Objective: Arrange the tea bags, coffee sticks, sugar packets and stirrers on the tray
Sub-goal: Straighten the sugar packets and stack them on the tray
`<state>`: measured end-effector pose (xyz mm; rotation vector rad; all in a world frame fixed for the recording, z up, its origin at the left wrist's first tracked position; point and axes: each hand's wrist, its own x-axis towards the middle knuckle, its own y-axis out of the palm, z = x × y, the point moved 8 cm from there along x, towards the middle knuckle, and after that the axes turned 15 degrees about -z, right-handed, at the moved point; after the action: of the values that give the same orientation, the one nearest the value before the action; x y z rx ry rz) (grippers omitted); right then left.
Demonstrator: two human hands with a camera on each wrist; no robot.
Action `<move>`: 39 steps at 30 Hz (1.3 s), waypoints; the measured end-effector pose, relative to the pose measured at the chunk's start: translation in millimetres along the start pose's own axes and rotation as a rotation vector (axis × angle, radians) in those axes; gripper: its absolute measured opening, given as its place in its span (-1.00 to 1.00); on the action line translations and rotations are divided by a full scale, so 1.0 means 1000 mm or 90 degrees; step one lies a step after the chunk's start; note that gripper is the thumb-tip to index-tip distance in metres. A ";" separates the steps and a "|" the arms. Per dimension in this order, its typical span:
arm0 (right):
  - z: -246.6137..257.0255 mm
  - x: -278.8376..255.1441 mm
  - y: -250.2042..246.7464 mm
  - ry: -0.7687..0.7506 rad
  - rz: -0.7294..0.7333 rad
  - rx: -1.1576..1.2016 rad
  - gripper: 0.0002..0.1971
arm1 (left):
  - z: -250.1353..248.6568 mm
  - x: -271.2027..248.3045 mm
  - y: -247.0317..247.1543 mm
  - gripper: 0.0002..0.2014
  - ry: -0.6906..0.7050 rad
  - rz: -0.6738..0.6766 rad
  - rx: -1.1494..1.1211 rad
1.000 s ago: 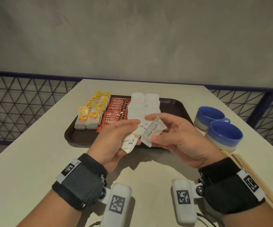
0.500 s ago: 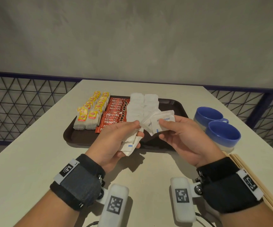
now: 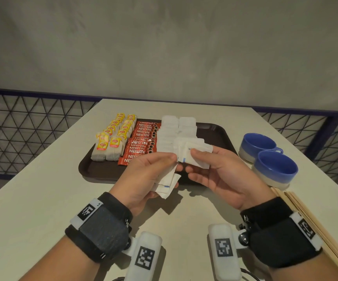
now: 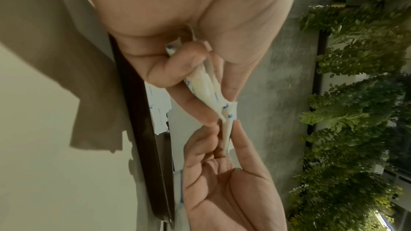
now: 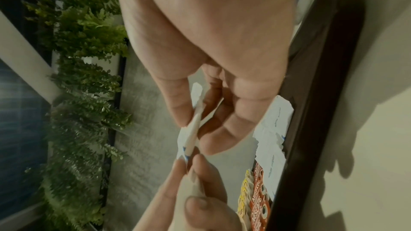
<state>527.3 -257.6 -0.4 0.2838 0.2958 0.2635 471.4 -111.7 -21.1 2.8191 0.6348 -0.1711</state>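
A pale table point(image 3: 32, 199) stretches ahead of you, with a dark brown tray point(image 3: 214, 130) lying on it. On the tray, from left to right, sit rows of yellow-tagged tea bags point(image 3: 113, 138), red coffee sticks point(image 3: 141, 142) and white sugar packets point(image 3: 176, 126). To the right of the tray stand two blue cups point(image 3: 273, 165), and wooden stirrers point(image 3: 316, 224) lie on the table near your right wrist. Your left hand point(image 3: 143, 179) grips a small bundle of sugar packets point(image 3: 167, 184) above the tray's near edge. Your right hand point(image 3: 221, 171) pinches a couple of sugar packets point(image 3: 196, 157) between thumb and fingers, touching the left hand's bundle.
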 end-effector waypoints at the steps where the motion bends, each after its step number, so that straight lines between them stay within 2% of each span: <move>1: -0.001 0.001 -0.001 -0.004 -0.006 -0.021 -0.72 | 0.001 0.001 -0.001 -0.81 -0.001 -0.004 0.003; 7: -0.003 0.004 -0.001 -0.045 -0.005 -0.090 -0.73 | 0.001 0.002 -0.001 -0.70 0.028 0.005 0.040; 11: -0.004 0.005 0.000 -0.054 -0.001 -0.103 -0.72 | 0.003 0.006 -0.005 -0.85 0.034 -0.025 0.038; 15: -0.003 0.007 -0.004 -0.055 -0.028 -0.091 -0.81 | 0.001 0.005 -0.005 -0.90 0.035 -0.029 0.024; 18: -0.002 0.008 -0.006 -0.064 -0.035 -0.104 -0.92 | 0.000 0.004 -0.004 -0.85 0.033 -0.025 0.028; 24: -0.002 0.007 -0.006 -0.075 -0.032 -0.100 -0.95 | 0.001 0.005 -0.004 -0.66 0.049 -0.016 0.041; 28: -0.002 0.007 -0.006 -0.071 -0.047 -0.101 -0.86 | 0.000 0.004 -0.005 -0.66 0.053 -0.016 0.045; 34: 0.002 0.003 -0.006 -0.072 -0.049 -0.118 -0.80 | -0.004 0.000 -0.004 -0.89 0.038 -0.031 0.047; 39: 0.010 -0.010 0.003 -0.031 0.023 -0.113 -0.73 | -0.010 -0.006 0.002 -0.88 0.038 -0.004 0.020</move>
<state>520.9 -260.6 12.3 0.1207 0.2178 0.3152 467.5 -113.8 -10.3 2.8630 0.6586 -0.0996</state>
